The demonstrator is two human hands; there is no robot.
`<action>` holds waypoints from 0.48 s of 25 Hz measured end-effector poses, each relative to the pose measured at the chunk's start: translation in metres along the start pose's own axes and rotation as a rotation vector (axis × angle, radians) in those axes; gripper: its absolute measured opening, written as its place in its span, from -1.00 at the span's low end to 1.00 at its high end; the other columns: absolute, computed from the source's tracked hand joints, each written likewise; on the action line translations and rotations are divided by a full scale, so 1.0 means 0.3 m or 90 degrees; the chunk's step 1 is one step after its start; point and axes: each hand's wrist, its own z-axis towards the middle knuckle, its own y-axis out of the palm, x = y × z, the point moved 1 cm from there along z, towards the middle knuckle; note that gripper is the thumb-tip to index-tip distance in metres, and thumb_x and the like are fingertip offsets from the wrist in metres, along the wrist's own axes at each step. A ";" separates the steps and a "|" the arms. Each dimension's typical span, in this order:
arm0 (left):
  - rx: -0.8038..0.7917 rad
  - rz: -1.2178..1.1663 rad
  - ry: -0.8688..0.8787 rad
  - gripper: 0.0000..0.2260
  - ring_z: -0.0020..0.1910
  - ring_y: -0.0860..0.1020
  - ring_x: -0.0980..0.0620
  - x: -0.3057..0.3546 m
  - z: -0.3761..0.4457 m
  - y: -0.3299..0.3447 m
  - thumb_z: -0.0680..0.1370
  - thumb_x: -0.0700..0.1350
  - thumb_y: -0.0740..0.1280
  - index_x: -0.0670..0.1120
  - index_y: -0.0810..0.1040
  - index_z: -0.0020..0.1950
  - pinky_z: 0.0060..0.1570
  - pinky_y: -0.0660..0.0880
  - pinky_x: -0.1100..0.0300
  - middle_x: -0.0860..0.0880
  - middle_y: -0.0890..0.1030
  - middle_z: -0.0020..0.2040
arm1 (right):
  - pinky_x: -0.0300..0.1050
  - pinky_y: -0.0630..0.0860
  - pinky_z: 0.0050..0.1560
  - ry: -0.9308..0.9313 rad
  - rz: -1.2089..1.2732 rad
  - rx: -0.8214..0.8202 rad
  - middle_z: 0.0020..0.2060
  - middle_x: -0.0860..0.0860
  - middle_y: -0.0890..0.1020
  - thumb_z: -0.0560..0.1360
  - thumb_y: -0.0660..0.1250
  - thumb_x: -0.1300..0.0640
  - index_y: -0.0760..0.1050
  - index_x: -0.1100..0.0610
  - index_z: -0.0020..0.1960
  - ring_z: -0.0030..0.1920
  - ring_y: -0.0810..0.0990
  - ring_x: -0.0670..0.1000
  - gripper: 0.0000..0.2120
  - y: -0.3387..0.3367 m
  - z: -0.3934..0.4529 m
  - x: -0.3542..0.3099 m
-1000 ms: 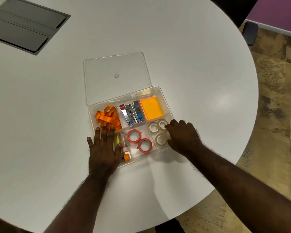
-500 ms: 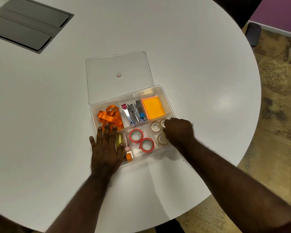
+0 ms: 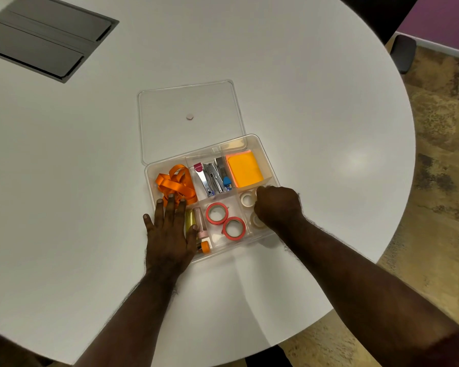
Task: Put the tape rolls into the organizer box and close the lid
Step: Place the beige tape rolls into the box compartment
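The clear organizer box [image 3: 266, 154] sits open on the white round table, with its clear lid [image 3: 170, 128] lying flat behind it. Two red-rimmed tape rolls [image 3: 217, 213] lie in the front middle compartment. White tape rolls [image 3: 247, 199] lie in the front right compartment, partly under my right hand [image 3: 277, 205]. That hand is curled down into the compartment with its fingertips hidden. My left hand [image 3: 168, 234] lies flat, fingers spread, on the box's front left corner.
In the other compartments are an orange ribbon [image 3: 175, 182], staplers [image 3: 212, 178], orange sticky notes [image 3: 244, 168] and small tubes [image 3: 200, 223]. A grey hatch [image 3: 45, 41] is set into the table at the far left. The table edge curves close on the right and front.
My right hand has moved left and further into the white-roll compartment, curling tighter and covering more of the rolls. My left hand has stayed on the box's corner.
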 end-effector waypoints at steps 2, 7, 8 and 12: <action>0.003 0.001 0.000 -0.38 0.58 -0.03 -0.19 0.001 0.000 -0.002 0.57 0.18 0.00 -0.08 0.09 0.57 0.48 -0.04 -0.34 -0.14 0.06 0.60 | -0.09 0.56 -0.08 -0.029 0.014 0.038 -0.08 0.08 0.70 0.53 0.28 0.10 0.54 0.16 0.08 -0.12 0.68 0.15 -0.81 0.019 0.000 0.000; -0.005 0.009 -0.001 -0.38 0.58 -0.04 -0.19 0.003 0.002 -0.004 0.57 0.19 -0.02 -0.08 0.09 0.57 0.49 -0.06 -0.33 -0.14 0.05 0.60 | -0.14 0.60 -0.38 -0.107 -0.055 0.058 -0.39 0.03 0.69 0.31 0.56 0.08 0.60 0.15 -0.19 -0.44 0.67 0.07 -0.80 0.035 -0.028 -0.033; -0.005 0.006 -0.002 -0.37 0.58 -0.05 -0.18 0.002 0.002 -0.004 0.57 0.19 -0.03 -0.08 0.09 0.57 0.49 -0.07 -0.32 -0.14 0.05 0.60 | -0.13 0.60 -0.39 -0.119 -0.062 0.055 -0.39 0.04 0.69 0.30 0.57 0.07 0.60 0.15 -0.18 -0.44 0.67 0.08 -0.78 0.043 -0.027 -0.035; -0.003 0.007 0.000 -0.38 0.58 -0.02 -0.20 0.003 0.001 -0.005 0.57 0.19 -0.03 -0.09 0.12 0.57 0.49 -0.06 -0.33 -0.15 0.07 0.60 | -0.09 0.61 -0.22 -0.116 0.010 0.070 -0.12 0.06 0.72 0.47 0.42 0.01 0.59 0.11 0.06 -0.24 0.70 0.11 -0.77 0.044 -0.015 -0.017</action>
